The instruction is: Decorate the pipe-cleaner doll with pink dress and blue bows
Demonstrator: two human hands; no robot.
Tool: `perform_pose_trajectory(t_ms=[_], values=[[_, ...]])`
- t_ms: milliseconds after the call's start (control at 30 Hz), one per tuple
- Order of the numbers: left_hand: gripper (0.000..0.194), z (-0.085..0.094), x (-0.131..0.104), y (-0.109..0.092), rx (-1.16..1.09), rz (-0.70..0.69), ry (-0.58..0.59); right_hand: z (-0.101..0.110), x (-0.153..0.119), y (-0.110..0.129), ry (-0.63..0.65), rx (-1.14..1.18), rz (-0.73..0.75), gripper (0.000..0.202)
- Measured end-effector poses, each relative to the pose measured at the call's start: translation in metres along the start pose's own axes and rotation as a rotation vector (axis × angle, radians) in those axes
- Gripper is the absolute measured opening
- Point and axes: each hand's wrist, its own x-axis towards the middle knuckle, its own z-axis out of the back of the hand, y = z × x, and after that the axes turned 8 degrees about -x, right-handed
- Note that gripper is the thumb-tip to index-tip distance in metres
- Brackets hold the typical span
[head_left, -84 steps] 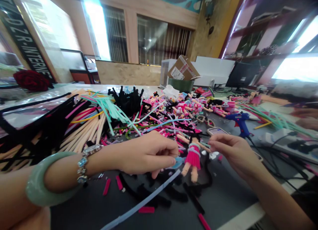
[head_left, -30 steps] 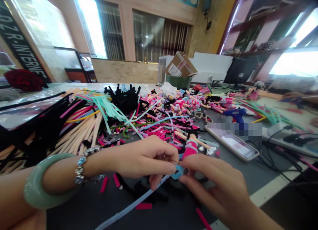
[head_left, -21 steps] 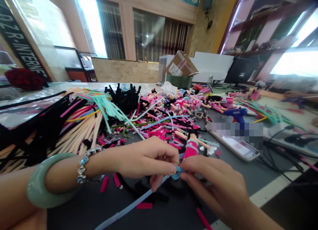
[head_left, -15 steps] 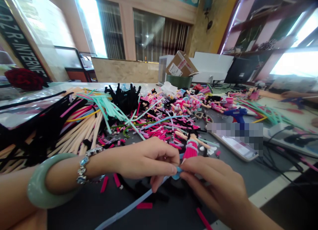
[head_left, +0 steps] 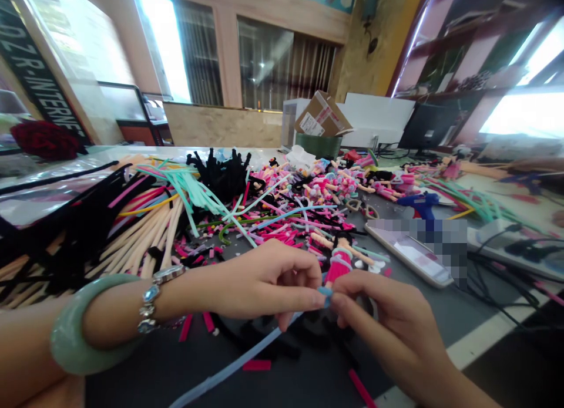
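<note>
A light blue pipe cleaner (head_left: 247, 356) runs from the lower middle of the view up under my left hand (head_left: 268, 282). Its blue end, which looks bent or looped, shows between my fingertips. My left hand pinches it with thumb and forefinger, the other fingers curled. From the right, my right hand (head_left: 388, 317) pinches the same blue end with thumb and forefinger. Just beyond my hands lies a small pipe-cleaner doll (head_left: 339, 261) with black hair, peach arms and a pink dress; its lower end is partly hidden by my fingers.
Cut pink pieces and loose pipe cleaners (head_left: 145, 238) cover the dark mat. Further back are black bundles (head_left: 220, 176) and a pile of small dolls (head_left: 326, 185). A phone (head_left: 409, 252), a blue glue gun (head_left: 420, 205), scissors (head_left: 362, 208) and cables lie right. Another person's hand shows far right.
Both hands have shifted slightly right together with the blue end. My right hand's fingers have tilted and spread a little apart below the pinch.
</note>
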Motion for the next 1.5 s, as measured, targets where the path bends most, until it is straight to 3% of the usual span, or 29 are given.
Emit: perform_pose_trajectory(t_ms=[133,267,433,600,833,1167,1500], values=[[0.023,-0.005,0.002,0.006,0.056,-0.07,-0.077,-0.003,-0.001,-0.003,0.037,0.152,-0.165,0.022],[0.031,-0.013,0.002,0.011,0.148,-0.155,-0.201,-0.007,-0.003,-0.006,0.056,0.241,-0.236,0.022],[0.011,-0.017,0.001,0.013,0.236,-0.231,-0.244,-0.008,-0.003,-0.003,0.023,0.263,-0.225,0.022],[0.017,-0.018,0.001,0.014,0.259,-0.266,-0.304,-0.008,-0.003,-0.002,-0.001,0.269,-0.223,0.022],[0.011,-0.02,-0.002,0.008,0.448,-0.33,-0.323,-0.01,-0.005,-0.004,-0.004,0.226,-0.162,0.021],[0.008,-0.021,-0.003,0.009,0.543,-0.418,-0.368,-0.01,-0.005,-0.003,-0.05,0.173,-0.091,0.018],[0.005,-0.02,-0.003,0.008,0.567,-0.442,-0.378,-0.011,-0.005,-0.006,-0.023,0.272,-0.135,0.015]])
